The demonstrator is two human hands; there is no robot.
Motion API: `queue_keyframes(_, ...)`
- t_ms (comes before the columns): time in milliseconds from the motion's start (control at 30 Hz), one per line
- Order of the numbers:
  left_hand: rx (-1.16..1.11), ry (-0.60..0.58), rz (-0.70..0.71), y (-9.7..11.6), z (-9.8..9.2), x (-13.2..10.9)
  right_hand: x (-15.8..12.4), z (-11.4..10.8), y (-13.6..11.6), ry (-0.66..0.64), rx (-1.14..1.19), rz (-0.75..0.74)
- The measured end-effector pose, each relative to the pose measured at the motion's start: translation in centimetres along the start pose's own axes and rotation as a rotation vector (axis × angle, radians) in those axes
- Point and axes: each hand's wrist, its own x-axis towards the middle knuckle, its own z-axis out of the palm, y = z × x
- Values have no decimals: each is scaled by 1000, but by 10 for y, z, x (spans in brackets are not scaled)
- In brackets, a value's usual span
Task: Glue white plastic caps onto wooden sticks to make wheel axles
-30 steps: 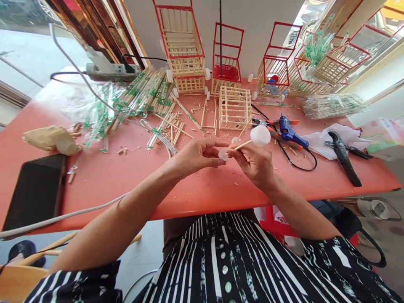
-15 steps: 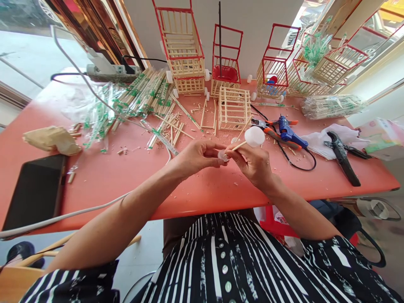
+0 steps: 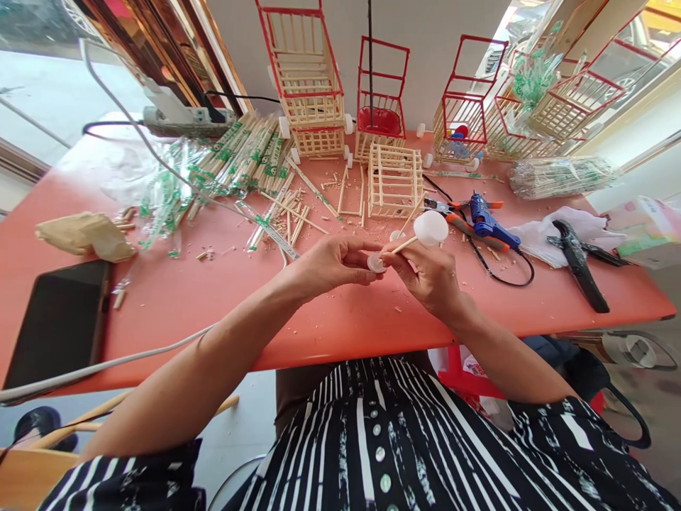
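Note:
My left hand (image 3: 333,266) pinches a small translucent white plastic cap (image 3: 376,263) between thumb and fingers, just above the table's front part. In my right hand (image 3: 428,277) is a short wooden stick (image 3: 403,246), held close to its lower end. A round white disc (image 3: 430,228) sits on the stick's upper end, above my knuckles. The stick's lower end meets the cap; whether it is fixed there I cannot tell. Another white cap (image 3: 396,235) lies on the table behind my hands. Beyond it stands a small basket of wooden sticks (image 3: 394,181).
Miniature stick carts with red rims (image 3: 311,78) line the back. A blue glue gun (image 3: 486,220), orange-handled pliers (image 3: 452,213) and a black clamp (image 3: 579,266) lie at right. Wrapped chopsticks (image 3: 239,160) and stick scraps cover the left middle. A phone (image 3: 58,319) and a white cable (image 3: 154,353) are near left.
Almost nothing differs. Both hands keep their hold on the cap and the stick, with the disc shifted only very slightly.

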Motion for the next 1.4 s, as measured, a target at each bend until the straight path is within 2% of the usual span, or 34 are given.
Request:
queue_keyframes(267, 65, 28, 40, -2, -2, 1, 1, 1, 0, 22, -47, -35)
queue_keyframes(533, 26, 50, 11, -4, -1, 3, -1, 2, 1, -46, -3, -15)
queue_keyframes(733, -22, 77, -30, 0, 2, 2, -1, 1, 0, -8, -14, -68)
queue_keyframes(1400, -76, 90, -28, 0, 3, 2, 0, 2, 0, -4, 24, -48)
